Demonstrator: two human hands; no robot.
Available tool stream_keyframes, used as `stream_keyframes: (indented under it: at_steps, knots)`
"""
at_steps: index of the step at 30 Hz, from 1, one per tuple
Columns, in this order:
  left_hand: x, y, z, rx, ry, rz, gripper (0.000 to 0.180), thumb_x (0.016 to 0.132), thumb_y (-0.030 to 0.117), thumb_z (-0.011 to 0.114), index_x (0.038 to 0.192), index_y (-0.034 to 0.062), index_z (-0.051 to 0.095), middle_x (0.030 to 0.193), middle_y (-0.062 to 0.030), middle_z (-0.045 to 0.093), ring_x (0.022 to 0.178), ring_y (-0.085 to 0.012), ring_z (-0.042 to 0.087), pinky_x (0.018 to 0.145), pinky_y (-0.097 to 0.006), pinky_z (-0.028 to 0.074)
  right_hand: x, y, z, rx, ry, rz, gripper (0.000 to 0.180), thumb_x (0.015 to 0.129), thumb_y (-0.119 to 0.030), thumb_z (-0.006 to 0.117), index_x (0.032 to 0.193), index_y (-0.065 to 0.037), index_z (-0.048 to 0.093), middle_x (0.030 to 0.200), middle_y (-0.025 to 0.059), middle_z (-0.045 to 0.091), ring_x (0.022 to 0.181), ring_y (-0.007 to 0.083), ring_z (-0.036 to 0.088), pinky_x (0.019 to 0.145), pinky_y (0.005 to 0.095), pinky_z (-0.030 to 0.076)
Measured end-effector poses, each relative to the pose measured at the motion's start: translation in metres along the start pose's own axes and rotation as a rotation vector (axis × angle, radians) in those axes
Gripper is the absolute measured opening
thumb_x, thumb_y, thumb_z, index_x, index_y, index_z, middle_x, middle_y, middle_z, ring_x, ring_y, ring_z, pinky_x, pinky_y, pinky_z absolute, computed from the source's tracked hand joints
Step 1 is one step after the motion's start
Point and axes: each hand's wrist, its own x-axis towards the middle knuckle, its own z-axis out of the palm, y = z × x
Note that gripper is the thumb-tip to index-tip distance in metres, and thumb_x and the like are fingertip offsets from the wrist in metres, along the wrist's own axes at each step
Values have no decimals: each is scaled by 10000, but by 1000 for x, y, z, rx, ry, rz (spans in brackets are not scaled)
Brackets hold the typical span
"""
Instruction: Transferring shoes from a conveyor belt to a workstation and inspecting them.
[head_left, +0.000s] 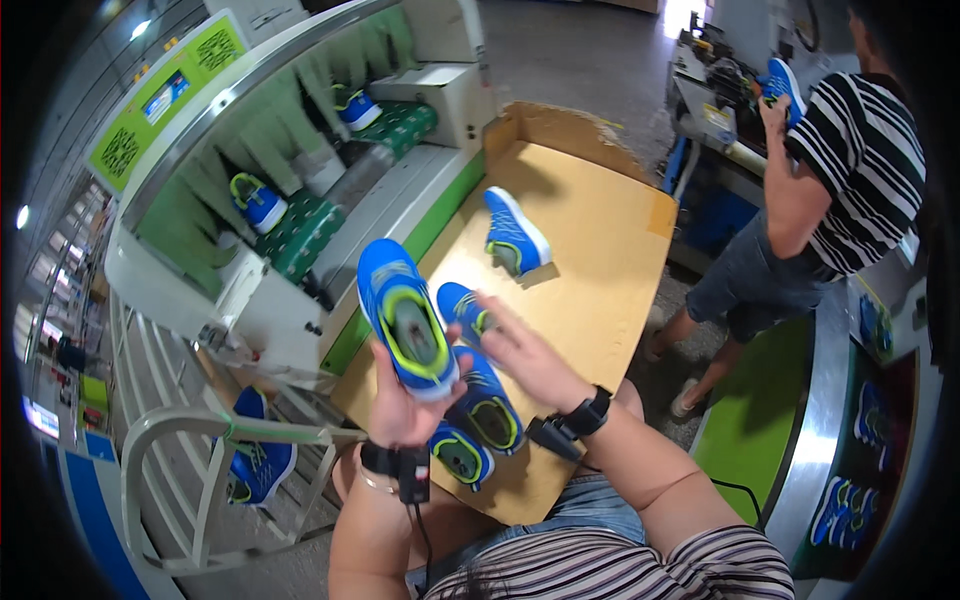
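Observation:
My left hand (396, 408) holds up a blue sneaker (382, 272) with a neon-green collar and white sole. Its heel rests in my palm, the toe points away from me, and the grey inside shows. My right hand (535, 365) is just to the right, fingers stretched out and apart, with nothing visible in it. Partly behind that hand lies another blue sneaker (457, 303). Below the held shoe are two more, a sneaker (492, 385) and a nearer sneaker (455, 452), both partly covered by my left hand or wrist.
The shoes lie on a wooden tabletop (600, 250) with a cardboard rim (565, 130); one sneaker (515, 232) sits farther back. At left, a machine with green-cushioned bays holds a sneaker (260, 205). A metal rack (190, 420) stands near left. A co-worker (850, 150) stands at right, holding a shoe.

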Motion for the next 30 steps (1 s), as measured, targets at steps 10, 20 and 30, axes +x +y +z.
stream_keyframes:
  at_steps: [10, 20, 30]
  knots:
    - [57, 113, -16, -103, -66, 263, 785, 933, 687, 433, 1408, 63, 442, 1409, -219, 486, 1180, -387, 550, 858, -434, 576, -4, 112, -25, -768, 175, -132, 705, 831, -86, 717, 1443, -12, 375, 1388, 259, 478, 1325, 415, 428, 1119, 425, 365]
    - [69, 130, -13, -341, 89, 400, 648, 1038, 433, 432, 1409, -85, 314, 1455, -336, 330, 1360, -490, 365, 1119, -536, 406, -42, 92, -16, -847, 310, -127, 740, 878, -139, 699, 1485, 9, 302, 1479, 253, 384, 1376, 409, 363, 1141, 438, 313]
    - [94, 146, -41, -122, 153, 568, 508, 1074, 324, 354, 1365, -92, 385, 1411, -273, 440, 1335, -436, 436, 1118, -521, 409, -81, 72, 19, -438, 22, 89, 843, 835, -133, 739, 1517, -27, 256, 1497, 239, 362, 1398, 361, 372, 1145, 384, 320]
